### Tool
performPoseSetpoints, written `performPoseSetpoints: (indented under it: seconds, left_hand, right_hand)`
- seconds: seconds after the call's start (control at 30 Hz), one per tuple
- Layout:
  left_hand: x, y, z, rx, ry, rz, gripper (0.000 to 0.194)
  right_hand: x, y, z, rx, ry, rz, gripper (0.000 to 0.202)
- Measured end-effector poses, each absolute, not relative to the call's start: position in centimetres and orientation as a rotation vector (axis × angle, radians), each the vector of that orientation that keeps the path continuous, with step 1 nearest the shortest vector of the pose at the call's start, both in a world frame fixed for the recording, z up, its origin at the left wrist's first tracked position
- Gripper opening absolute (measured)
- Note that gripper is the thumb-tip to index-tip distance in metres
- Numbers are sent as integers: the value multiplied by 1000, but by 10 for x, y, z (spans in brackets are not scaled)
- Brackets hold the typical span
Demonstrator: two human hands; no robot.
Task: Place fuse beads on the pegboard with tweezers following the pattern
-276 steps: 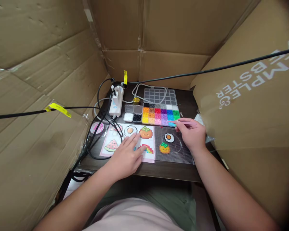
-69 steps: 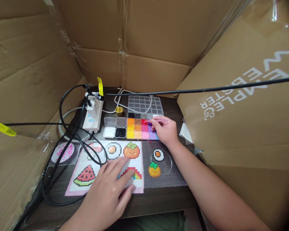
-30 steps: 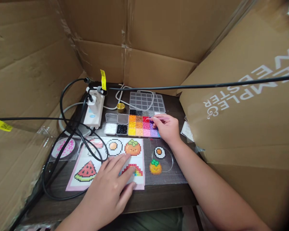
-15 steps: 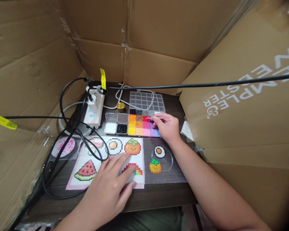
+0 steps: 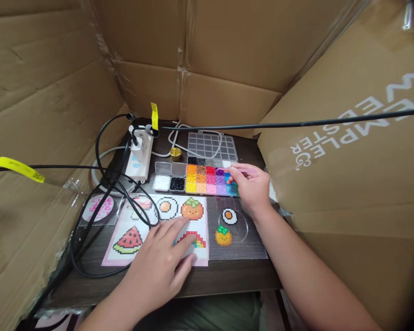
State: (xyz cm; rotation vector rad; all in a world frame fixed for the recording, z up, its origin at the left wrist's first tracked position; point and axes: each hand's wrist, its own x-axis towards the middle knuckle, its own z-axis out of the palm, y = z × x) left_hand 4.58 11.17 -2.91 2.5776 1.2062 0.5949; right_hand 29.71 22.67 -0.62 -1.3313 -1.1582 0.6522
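Observation:
My left hand (image 5: 163, 255) lies with fingers spread on the pattern sheet (image 5: 115, 258), which has pixel pictures of a watermelon slice, a fried egg, a persimmon and a rainbow. In my right hand (image 5: 253, 186) are pink tweezers (image 5: 243, 169), pinched between thumb and fingers. Their tips point left over the bead box (image 5: 211, 189), by the red and purple compartments; whether they hold a bead is too small to tell. On the clear pegboard (image 5: 255, 248), below my right hand, sit a bead fried egg (image 5: 229, 216) and a bead persimmon (image 5: 223, 236).
Small boxes of white beads (image 5: 162, 183) and black beads (image 5: 177, 184) stand left of the bead box. A gold cup (image 5: 175, 154), clear lid (image 5: 212, 146) and power strip (image 5: 140, 161) are behind. Black cables (image 5: 100, 271) loop over the sheet's left side. Cardboard walls (image 5: 227, 99) surround the table.
My right hand has moved slightly right with the tweezers, whose tips go from the red beads toward the purple ones. My left hand stays on the sheet. The camera view has shifted a little.

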Motion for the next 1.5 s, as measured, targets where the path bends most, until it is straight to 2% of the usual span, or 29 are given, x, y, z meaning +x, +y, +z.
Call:
performPoseSetpoints:
  seconds: [0.3,0.8,1.5]
  left_hand:
    - [45,112,-28,2568,1206,601,27]
    - [45,113,-27,2597,1178,542,25]
    - [43,113,-29,2627,1155,561,29]
  right_hand:
    - [303,179,19,-1170,-1040,779,10]
    - [315,165,-22,-1351,-1022,724,18]
    - [310,165,-15,-1512,-1152,731,12]
